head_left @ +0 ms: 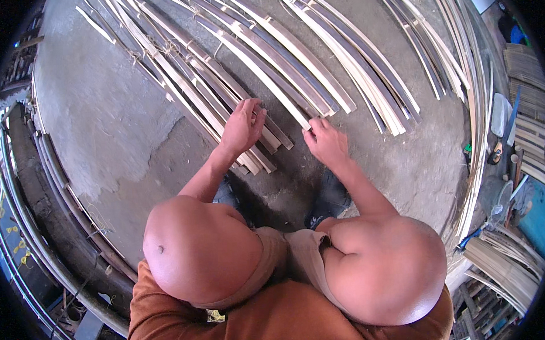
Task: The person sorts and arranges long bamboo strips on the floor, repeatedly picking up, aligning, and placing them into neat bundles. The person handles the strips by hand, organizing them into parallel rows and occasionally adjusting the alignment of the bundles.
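Long split bamboo strips lie on the floor in several bundles, pale on some faces and dark on others. My right hand [327,142] is closed, its thumb and fingertips pinching the near end of a pale bamboo strip [286,98] at the left edge of the middle bundle [323,86]. Over the near part of the left bundle [185,85], my left hand [242,127] rests with its fingers loosely bent and apart. The strip ends of that bundle stick out below my left hand. Thin ties cross it farther away.
Another bundle [365,62] lies to the right, with more long strips [473,100] along the right side. At the far right are a blade with a handle [497,153] and stacked slats [529,140]. Long poles [79,209] run along the left. My knees frame the near side.
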Tool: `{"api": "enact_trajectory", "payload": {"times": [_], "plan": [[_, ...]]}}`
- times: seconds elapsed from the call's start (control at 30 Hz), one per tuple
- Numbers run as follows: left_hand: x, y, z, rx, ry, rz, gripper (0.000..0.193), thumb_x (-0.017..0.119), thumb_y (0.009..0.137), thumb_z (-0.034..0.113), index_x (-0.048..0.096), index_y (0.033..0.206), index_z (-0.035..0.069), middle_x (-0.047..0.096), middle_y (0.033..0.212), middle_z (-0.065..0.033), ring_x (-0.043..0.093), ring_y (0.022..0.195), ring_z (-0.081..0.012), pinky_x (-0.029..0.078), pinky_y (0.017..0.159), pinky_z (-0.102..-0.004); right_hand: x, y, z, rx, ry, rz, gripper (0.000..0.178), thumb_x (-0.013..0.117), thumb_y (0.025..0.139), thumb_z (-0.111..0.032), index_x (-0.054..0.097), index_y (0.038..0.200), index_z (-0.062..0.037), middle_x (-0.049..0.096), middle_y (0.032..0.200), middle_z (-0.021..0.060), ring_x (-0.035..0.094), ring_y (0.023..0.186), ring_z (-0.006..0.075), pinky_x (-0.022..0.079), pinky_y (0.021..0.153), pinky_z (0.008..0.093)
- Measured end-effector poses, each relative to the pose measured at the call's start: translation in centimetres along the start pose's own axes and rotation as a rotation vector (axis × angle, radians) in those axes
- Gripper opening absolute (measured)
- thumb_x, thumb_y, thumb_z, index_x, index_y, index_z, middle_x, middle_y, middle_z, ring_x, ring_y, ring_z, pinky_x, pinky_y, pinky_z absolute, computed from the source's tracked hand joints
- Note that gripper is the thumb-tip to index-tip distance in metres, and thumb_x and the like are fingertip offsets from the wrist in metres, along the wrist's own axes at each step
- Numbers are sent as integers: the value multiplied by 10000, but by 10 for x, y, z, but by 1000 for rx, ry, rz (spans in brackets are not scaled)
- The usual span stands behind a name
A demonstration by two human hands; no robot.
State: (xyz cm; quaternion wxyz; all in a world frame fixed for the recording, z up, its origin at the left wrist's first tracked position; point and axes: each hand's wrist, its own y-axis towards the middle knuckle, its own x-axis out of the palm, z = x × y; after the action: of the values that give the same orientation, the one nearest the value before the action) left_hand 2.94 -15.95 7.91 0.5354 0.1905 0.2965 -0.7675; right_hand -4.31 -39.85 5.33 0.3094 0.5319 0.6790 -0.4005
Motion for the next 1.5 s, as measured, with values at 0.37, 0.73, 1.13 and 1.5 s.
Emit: {"api": "enact_trajectory", "payload": {"times": [0.37,0.73,1.13,1.5], "plan": [[-9,26,32,-516,-1372,-92,630,473,1014,468,349,1458,38,572,1293,-205,581,1183,-302,469,1027,-446,-33,-35,-50,-378,387,150,245,713,870,-284,606,937,-73,614,797,90,632,659,309,517,574,402],[-49,26,78,-214,-1468,-237,586,468,1028,270,241,1514,33,516,1367,-256,581,1201,-316,483,1032,-444,-86,-34,-48,-271,747,316,310,659,938,-129,533,1202,-25,627,817,69,607,650,138,519,604,287],[-56,22,78,-162,-1507,-262,610,466,1029,294,222,1523,34,489,1394,-261,568,1216,-312,481,1033,-443,-94,-31,-69,122,1420,-65,323,509,1030,-252,564,1202,15,657,868,76,605,690,111,500,644,254],[-55,22,76,-192,-1553,-279,621,437,1040,373,231,1520,38,510,1374,-254,572,1204,-312,483,1022,-443,-93,-31,-65,166,1379,-107,336,521,1025,-241,590,1219,24,668,831,60,588,676,85,493,626,234]]}}
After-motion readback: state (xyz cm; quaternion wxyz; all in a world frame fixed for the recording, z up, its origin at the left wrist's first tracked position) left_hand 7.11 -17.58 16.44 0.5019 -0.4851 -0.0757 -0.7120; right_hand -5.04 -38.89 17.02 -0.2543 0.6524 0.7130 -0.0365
